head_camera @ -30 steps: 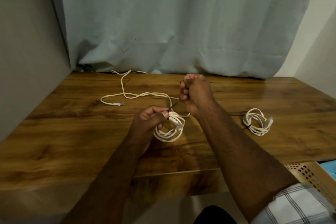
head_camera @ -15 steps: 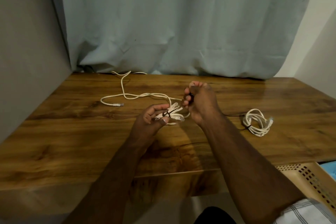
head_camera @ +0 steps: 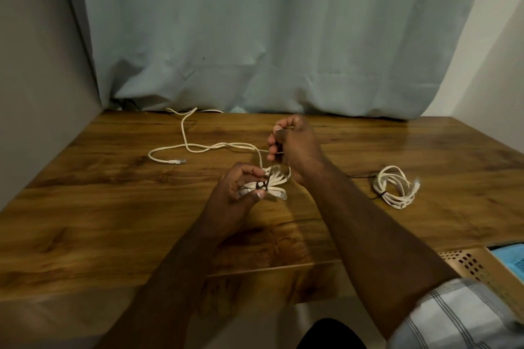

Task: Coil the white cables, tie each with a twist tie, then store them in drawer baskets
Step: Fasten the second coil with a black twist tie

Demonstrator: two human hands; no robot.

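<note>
The wooden table [head_camera: 85,221] fills the middle of the frame, its glossy grained top running to a near edge across the lower part and to a far edge under the pale blue curtain [head_camera: 269,37]; bare wood lies open at lower left and at far right. At the centre the left hand [head_camera: 241,193] pinches a coiled white cable [head_camera: 276,180] between thumb and fingertips, where a black twist tie [head_camera: 262,185] wraps the bundle; the right hand [head_camera: 295,144], just above, is curled round the tie's upper end, pulling it taut. A loose white cable [head_camera: 198,147] snakes from the curtain's hem towards the centre, its clear plug lying on the wood at centre left. To the right, well apart from the hands, a second coiled cable [head_camera: 394,187] rests flat, bound by a dark tie. At lower right a beige perforated basket [head_camera: 467,263] juts past the table's edge, its contents hidden; beside it shows something blue, too cropped to tell.
</note>
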